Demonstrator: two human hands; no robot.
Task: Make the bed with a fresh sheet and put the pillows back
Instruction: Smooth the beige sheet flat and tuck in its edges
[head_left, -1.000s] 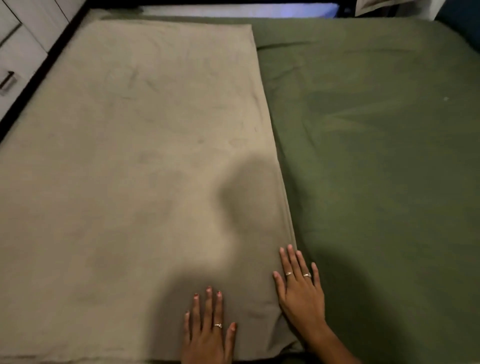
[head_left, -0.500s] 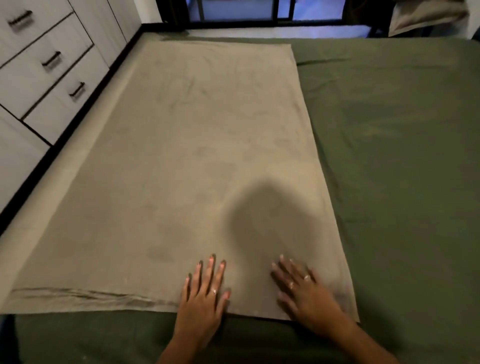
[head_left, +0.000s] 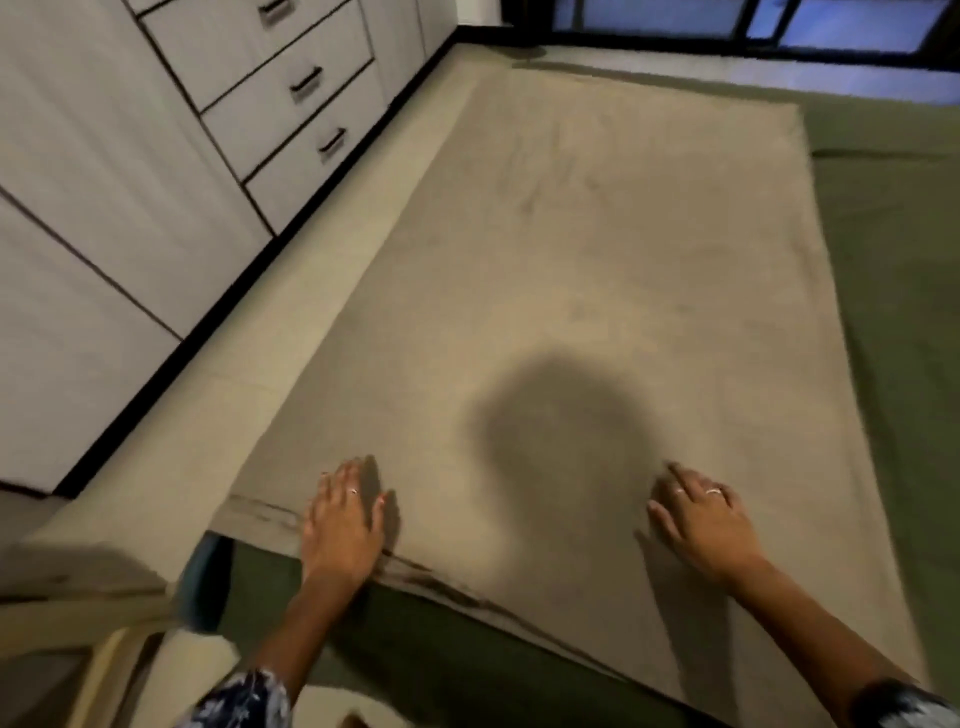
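— Neither grip holds anything: the left hand (head_left: 343, 525) lies palm down with its fingers spread on the folded beige cotton sheet (head_left: 597, 291), right at the sheet's near hem, and the right hand (head_left: 706, 525) rests on the same sheet with its fingers loosely splayed and slightly bent, pinching no cloth.

— And where does the sheet lie from those hands?

— It runs away from both of them as a long flat rectangle, reaching well ahead toward the far end of the bed. Its near hem passes under the left palm and slants back below the right forearm. A thin silver ring (head_left: 713, 490) shows on a right-hand finger, and another sits on the left hand.

— What is under the sheet?

— A dark green fitted sheet (head_left: 893, 291) covers the bed; it shows to the right of the right hand and in the strip nearer than the left hand. A rounded shadow (head_left: 561, 415) falls on the beige cloth between the two hands and a little ahead of them.

— Anything to the left?

— Beyond the left hand a pale beige bed edge (head_left: 322, 291) runs alongside the sheet, and past that stands a white drawer unit with dark bar handles (head_left: 291, 98). A dark patterned sleeve (head_left: 244, 699) covers the left upper arm.

— Pillows?

— I cannot tell; the view is blurred.
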